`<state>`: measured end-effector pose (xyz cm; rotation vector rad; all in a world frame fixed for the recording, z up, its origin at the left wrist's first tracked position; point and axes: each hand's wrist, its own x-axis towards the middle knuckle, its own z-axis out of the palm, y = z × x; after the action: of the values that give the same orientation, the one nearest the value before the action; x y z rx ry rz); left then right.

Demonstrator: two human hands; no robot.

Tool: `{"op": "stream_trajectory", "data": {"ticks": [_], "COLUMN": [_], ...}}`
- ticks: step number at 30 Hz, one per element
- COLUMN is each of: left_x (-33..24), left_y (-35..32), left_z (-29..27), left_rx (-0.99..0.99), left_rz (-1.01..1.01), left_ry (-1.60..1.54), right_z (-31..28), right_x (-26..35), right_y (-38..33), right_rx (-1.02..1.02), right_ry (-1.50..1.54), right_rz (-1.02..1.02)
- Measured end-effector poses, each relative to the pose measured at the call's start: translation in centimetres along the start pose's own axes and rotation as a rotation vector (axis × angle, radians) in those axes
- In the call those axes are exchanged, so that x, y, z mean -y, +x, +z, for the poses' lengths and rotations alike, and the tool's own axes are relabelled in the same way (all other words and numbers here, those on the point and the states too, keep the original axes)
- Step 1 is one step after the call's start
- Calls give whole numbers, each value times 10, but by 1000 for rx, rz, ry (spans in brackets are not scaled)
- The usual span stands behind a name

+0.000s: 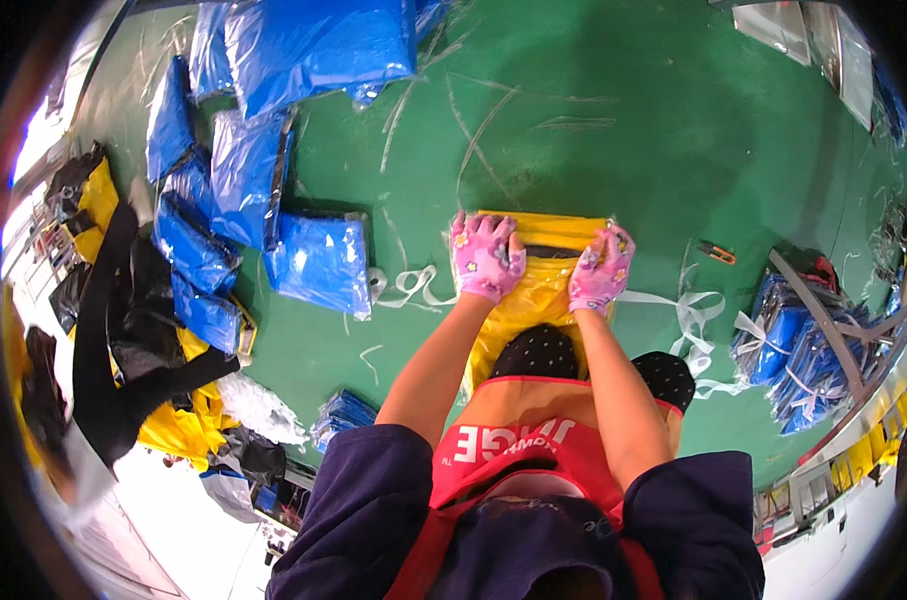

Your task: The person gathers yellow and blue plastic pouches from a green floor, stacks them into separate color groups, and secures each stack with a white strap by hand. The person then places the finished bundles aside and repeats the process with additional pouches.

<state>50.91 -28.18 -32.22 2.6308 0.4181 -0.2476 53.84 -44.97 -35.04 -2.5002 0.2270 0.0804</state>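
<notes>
A folded yellow bundle [545, 276] with a dark strip near its far end lies in front of me, apparently in clear plastic. My left hand [487, 256], in a pink flowered glove, grips its far left corner, fingers bent over the edge. At the far right corner my right hand [600, 272], gloved alike, is closed on the bundle too. My dark dotted knee [535, 354] presses on the near part and hides some of it. White tape [413, 288] comes out at the left side, and more white tape [695, 318] trails off to the right.
Blue packages in clear plastic [318, 258] are piled at the left and far left. An orange-handled cutter [716, 252] lies on the green floor [613, 130] to the right. Tied blue bundles [798, 340] sit at far right. Black and yellow material [178, 420] heaps at near left.
</notes>
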Motion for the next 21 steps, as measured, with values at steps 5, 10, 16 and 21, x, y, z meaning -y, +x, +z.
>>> {"op": "stream_trajectory", "data": {"ticks": [5,10,16,21], "left_x": [7,123,198,173], "left_y": [-14,-117,-153,-123], "left_z": [-25,32,127,86], "left_rx": [-172,-580,-276,-652], "left_rz": [23,-1078,-1453,-1206], "left_ry": [-290,-660,-1399,-1821], "right_z": [-25,-39,-1,-21], "right_x": [7,-136,-158,-127], "right_y": [2,-35,-39,-32], "right_rx": [111,-205,-299,-251], "right_ry": [141,443,301,1389], "right_rz": [-26,1019,1448,974]}}
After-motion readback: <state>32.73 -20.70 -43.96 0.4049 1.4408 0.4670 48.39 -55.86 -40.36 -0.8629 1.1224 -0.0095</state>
